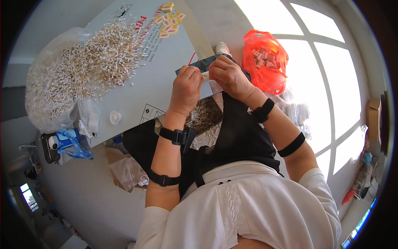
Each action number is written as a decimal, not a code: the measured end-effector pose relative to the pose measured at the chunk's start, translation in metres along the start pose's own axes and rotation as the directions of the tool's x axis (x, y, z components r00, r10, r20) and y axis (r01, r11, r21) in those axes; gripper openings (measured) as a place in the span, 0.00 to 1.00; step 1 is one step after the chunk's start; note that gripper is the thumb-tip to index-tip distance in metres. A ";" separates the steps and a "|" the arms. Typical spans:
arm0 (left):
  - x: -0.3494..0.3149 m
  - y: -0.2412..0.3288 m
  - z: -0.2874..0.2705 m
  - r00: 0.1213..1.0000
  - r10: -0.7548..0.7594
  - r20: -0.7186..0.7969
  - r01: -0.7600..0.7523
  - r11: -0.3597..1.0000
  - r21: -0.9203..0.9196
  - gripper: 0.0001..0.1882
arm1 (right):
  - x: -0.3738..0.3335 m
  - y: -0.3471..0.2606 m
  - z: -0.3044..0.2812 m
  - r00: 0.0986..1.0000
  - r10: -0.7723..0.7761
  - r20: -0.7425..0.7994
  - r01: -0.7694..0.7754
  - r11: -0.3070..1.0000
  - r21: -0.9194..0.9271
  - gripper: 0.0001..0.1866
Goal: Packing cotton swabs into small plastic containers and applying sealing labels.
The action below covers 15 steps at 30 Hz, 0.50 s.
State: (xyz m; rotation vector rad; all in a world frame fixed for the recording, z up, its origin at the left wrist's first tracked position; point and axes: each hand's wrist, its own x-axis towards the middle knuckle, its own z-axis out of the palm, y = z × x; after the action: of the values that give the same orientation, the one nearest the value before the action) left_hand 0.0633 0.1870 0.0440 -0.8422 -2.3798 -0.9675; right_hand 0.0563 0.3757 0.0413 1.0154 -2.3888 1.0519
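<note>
My left hand and my right hand are raised close together over the table's right corner, fingers pinched. Between them is a small pale bundle, partly hidden by the fingers; I cannot make out its kind. Clear film hangs below my right fingers. Behind the hands lies a dark flat pad on the table corner. Beneath them, by my lap, sits a container of loose cotton swabs. A large heap of cotton swabs spreads over the table to the left, partly in a clear plastic bag.
Small yellow-and-white packets lie at the table's far end. A red plastic bag of small boxes stands on the right floor. A white round cap and a blue strap are left. Below is a cardboard box.
</note>
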 end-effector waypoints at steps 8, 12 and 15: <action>0.001 0.003 -0.008 0.997 -0.056 0.049 0.057 0.998 -0.004 0.12 | 0.000 -0.012 0.005 0.999 0.034 -0.042 -0.035 0.999 -0.040 0.08; -0.006 0.005 -0.004 0.991 -0.124 0.040 0.127 0.989 -0.081 0.13 | -0.001 -0.010 0.005 0.998 0.051 -0.046 -0.054 0.997 -0.063 0.08; -0.012 0.000 -0.001 0.991 -0.132 0.000 0.131 0.987 -0.097 0.14 | -0.002 -0.009 0.002 0.999 0.017 -0.037 -0.019 0.997 -0.071 0.09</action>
State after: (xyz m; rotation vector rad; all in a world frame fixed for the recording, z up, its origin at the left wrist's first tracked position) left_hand 0.0717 0.1819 0.0372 -0.7223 -2.4253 -1.1432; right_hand 0.0643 0.3710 0.0436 0.9438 -2.3920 0.9759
